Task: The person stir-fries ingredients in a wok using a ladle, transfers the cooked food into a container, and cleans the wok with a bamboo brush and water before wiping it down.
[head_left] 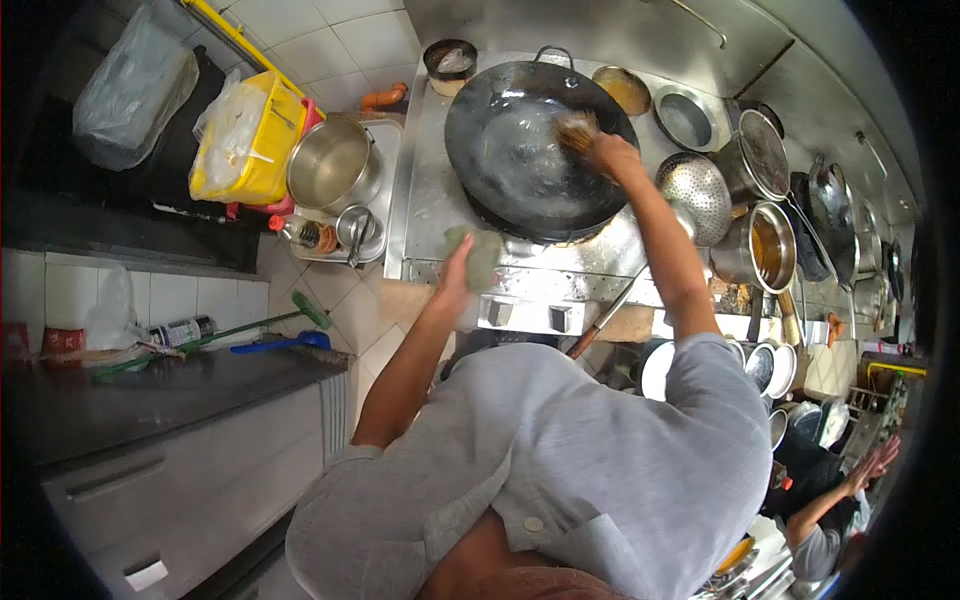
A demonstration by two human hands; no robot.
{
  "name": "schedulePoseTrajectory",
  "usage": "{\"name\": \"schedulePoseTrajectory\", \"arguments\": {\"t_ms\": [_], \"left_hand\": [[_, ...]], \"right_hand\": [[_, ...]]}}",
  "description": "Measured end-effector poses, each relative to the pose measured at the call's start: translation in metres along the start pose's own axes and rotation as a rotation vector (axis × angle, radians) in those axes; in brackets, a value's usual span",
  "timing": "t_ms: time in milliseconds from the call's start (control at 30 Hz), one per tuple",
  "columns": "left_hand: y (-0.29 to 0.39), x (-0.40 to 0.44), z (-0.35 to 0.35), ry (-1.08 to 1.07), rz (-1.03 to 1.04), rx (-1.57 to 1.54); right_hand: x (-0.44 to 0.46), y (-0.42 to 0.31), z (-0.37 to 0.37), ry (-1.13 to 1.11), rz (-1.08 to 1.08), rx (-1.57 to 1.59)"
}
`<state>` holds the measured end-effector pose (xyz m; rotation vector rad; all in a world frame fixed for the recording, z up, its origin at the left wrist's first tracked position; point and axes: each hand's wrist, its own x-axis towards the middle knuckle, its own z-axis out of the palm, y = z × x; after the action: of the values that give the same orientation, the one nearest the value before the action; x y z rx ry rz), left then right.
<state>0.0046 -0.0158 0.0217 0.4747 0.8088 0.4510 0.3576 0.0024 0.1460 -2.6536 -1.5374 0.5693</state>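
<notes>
My right hand [612, 157] is closed on a bristled wok brush [577, 134]. Its bristles reach into the right side of a large black wok [490, 185], which sits on the steel stove [428, 190]. Cloudy water [525, 145] lies in the bottom of the wok. In front of the wok, my left hand [456, 272] grips a folded grey-green cloth [484, 262] near the stove's front edge. The cloth looks apart from the wok's rim.
A perforated strainer [692, 190] and a pot of brown liquid [768, 245] stand right of the wok. To the left are a steel pot [333, 165] on a tray [388, 150] and a yellow basket [268, 145]. Another person's hand [875, 465] shows at lower right.
</notes>
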Motion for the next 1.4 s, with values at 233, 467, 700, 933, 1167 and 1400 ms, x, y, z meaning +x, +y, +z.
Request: {"name": "schedulePoseTrajectory", "arguments": {"t_ms": [233,467,700,933,1167,1400], "left_hand": [[-0.062,0.097,0.082,0.117,-0.182,-0.093],[-0.09,0.156,0.062,0.482,0.071,0.157],[-0.051,0.112,0.082,0.475,0.026,0.173],[-0.047,0.109,0.085,0.448,0.063,0.187],[-0.03,0.072,0.087,0.423,0.28,0.322],[0.045,0.007,0.044,0.011,0.115,0.265]], "right_hand": [[-0.028,-0.055,0.05,-0.116,-0.186,-0.035],[-0.011,-0.046,0.014,-0.048,-0.083,0.032],[-0.08,-0.004,0.043,-0.182,-0.167,-0.155],[0.01,0.057,-0.001,0.16,-0.1,-0.249],[0.025,-0.013,0.068,-0.084,0.059,0.386],[-0.181,0.009,0.056,0.289,0.022,0.659]]}}
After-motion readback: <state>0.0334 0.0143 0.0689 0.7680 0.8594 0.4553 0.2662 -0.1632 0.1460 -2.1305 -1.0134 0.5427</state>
